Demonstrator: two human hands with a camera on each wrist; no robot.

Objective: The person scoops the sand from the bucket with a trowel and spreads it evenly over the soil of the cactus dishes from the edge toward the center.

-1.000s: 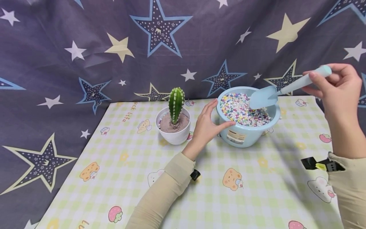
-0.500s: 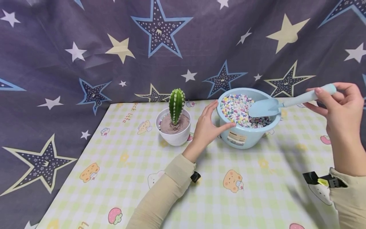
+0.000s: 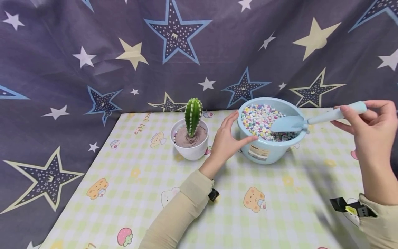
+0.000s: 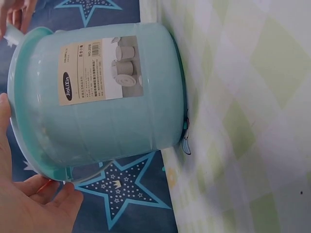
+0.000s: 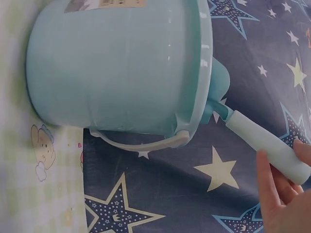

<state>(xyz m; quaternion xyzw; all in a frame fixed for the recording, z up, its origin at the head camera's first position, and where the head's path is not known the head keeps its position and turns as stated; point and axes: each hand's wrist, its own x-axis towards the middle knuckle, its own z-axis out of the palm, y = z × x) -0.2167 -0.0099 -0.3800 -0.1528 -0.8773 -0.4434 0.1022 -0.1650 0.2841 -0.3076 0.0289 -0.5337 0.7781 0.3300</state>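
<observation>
A light blue bucket (image 3: 264,154) of small multicoloured pebbles (image 3: 259,119) stands upright on the table. My left hand (image 3: 225,143) holds the bucket's left side, its thumb on the front rim and its fingers at the handle mount, as the left wrist view shows. My right hand (image 3: 377,128) pinches the handle end of a light blue garden trowel (image 3: 323,116). The trowel slopes down to the left, its blade (image 3: 289,123) inside the bucket at the pebble surface. From the right wrist view, the bucket wall hides most of the blade (image 5: 219,80).
Left of the bucket, a cactus (image 3: 193,117) stands in a white pot (image 3: 191,152) with a brown top layer. A checked cloth (image 3: 140,207) covers the table. Behind hangs a dark star-printed curtain (image 3: 102,34). The bucket's carrying handle (image 5: 141,145) hangs down its side.
My right hand has come down with the trowel, which now lies flatter with its blade lower against the pebbles. My left hand keeps its place on the bucket.
</observation>
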